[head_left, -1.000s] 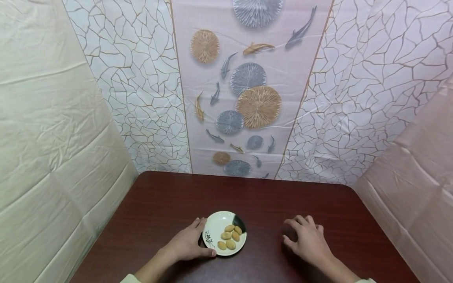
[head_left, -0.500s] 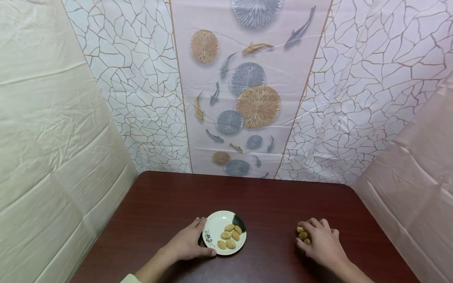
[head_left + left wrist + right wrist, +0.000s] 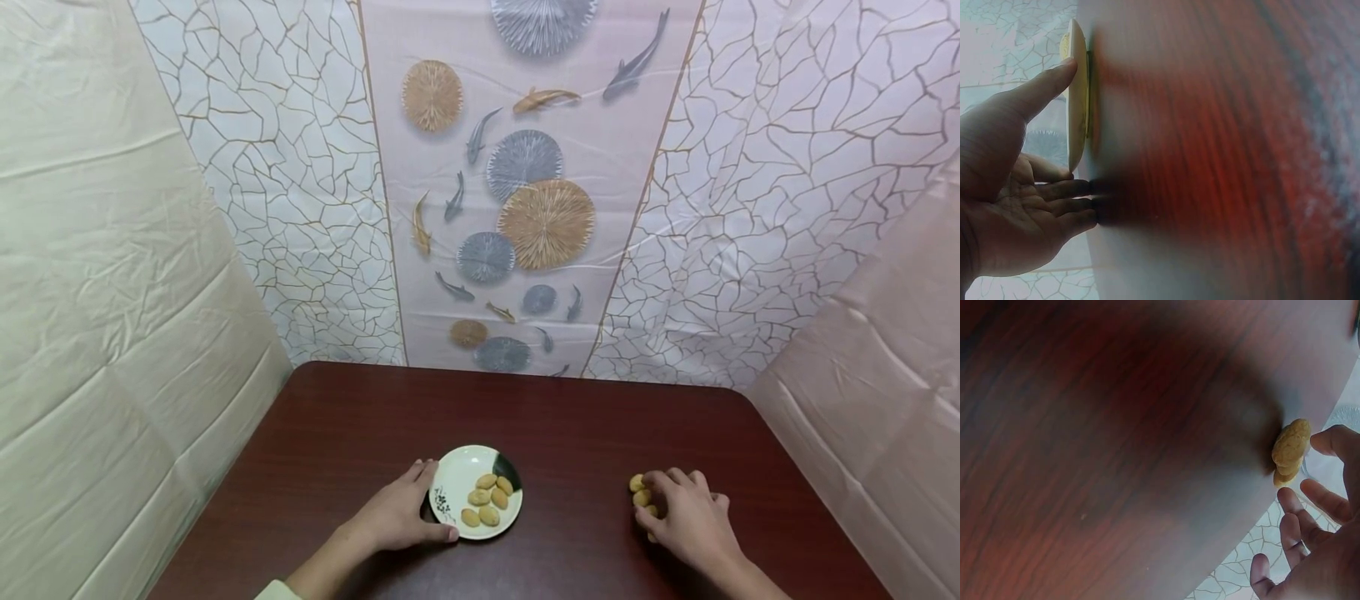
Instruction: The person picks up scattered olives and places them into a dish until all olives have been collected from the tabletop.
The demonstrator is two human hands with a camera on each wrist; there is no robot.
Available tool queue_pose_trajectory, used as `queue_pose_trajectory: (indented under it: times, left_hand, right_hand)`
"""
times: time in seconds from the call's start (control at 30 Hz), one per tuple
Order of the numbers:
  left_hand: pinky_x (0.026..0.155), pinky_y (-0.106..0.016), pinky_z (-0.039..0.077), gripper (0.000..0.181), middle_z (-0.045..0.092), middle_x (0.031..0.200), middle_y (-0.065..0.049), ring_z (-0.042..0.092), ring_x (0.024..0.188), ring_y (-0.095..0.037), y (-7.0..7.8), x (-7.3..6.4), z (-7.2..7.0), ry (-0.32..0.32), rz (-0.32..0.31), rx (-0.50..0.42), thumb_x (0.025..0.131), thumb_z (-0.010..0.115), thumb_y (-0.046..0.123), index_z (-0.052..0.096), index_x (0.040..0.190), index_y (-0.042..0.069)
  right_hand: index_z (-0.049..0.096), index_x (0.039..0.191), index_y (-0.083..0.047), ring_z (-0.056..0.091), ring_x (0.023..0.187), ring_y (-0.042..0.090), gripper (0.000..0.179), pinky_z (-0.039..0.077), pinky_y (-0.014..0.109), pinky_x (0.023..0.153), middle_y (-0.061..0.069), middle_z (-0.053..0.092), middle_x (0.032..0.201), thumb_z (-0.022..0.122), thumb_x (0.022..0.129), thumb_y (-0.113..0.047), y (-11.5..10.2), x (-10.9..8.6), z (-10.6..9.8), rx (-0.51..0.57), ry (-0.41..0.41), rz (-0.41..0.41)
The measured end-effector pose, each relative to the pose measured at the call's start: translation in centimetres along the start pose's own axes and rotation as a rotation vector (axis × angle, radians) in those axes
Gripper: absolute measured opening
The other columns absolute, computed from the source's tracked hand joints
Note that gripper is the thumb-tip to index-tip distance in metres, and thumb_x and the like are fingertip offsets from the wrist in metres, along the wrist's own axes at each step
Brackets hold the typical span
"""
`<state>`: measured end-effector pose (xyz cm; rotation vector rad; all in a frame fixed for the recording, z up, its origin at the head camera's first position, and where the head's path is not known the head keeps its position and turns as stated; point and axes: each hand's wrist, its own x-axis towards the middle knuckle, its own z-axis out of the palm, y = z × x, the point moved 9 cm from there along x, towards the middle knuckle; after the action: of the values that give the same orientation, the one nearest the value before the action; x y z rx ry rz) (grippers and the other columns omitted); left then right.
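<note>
Touching a round plate (image 3: 450,475) with one hand, the other over loose pieces (image 3: 642,497)

The round plate is shallow and holds six oval pieces (image 3: 478,497), yellowish-brown and nut-like, gathered mostly toward its right half. From where I stand, the left hand (image 3: 401,515) lies along the plate's left side, thumb and fingers spread, the thumb tip on the near rim.

Well apart from it, the right hand (image 3: 692,517) bends over the loose pieces, at least three close together, partly tucked under its fingers. Its fingers are parted and slightly bent; I can't tell whether any fingertip touches a piece.

The plate is cream with a black patch (image 3: 506,471) at its far right edge and a dark floral print on the left. The loose pieces look bumpy and rounded. The counter (image 3: 555,450) is reddish-brown with streaked grain. Behind it hangs a creased cloth (image 3: 330,167) printed with fish, spiky discs and crackled lines.
</note>
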<state>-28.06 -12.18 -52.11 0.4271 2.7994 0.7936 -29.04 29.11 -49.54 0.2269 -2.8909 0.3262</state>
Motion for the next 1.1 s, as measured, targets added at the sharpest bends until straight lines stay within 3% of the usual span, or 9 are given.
queue_pose_trajectory:
  times: [0.43, 0.8, 1.1]
  left_hand:
    - [0.121, -0.068, 0.046, 0.125, 0.039, 0.173, -0.032, 0.043, 0.161, -0.050, -0.1, 0.0, 0.0, 0.005, 0.001, 0.003, 0.081, 0.093, 0.063, 0.035, 0.170, -0.004]
    - [0.122, -0.068, 0.045, 0.124, 0.040, 0.173, -0.031, 0.041, 0.162, -0.049, -0.1, 0.0, 0.1, 0.007, 0.007, 0.007, 0.082, 0.092, 0.063, 0.036, 0.170, -0.004]
    - [0.122, -0.068, 0.045, 0.124, 0.041, 0.173, -0.031, 0.042, 0.161, -0.049, 0.0, 0.1, 0.1, 0.025, 0.027, 0.009, 0.081, 0.093, 0.063, 0.037, 0.168, -0.005]
  right_hand:
    - [0.077, 0.110, -0.016, 0.061, 0.103, 0.036, 0.029, 0.047, 0.061, 0.073, 0.004, 0.074, 0.108, 0.089, 0.090, -0.033, -0.3, 0.5, 1.0, 0.012, -0.044, 0.035]
    - [0.076, 0.101, -0.021, 0.061, 0.100, 0.034, 0.024, 0.046, 0.060, 0.070, 0.000, 0.071, 0.100, 0.093, 0.086, -0.029, -0.9, 0.2, 0.4, 0.012, 0.050, -0.002]
    - [0.075, 0.097, -0.023, 0.058, 0.097, 0.028, 0.022, 0.043, 0.055, 0.073, -0.005, 0.070, 0.096, 0.093, 0.085, -0.025, -3.5, 0.5, -0.7, 0.048, 0.118, -0.061]
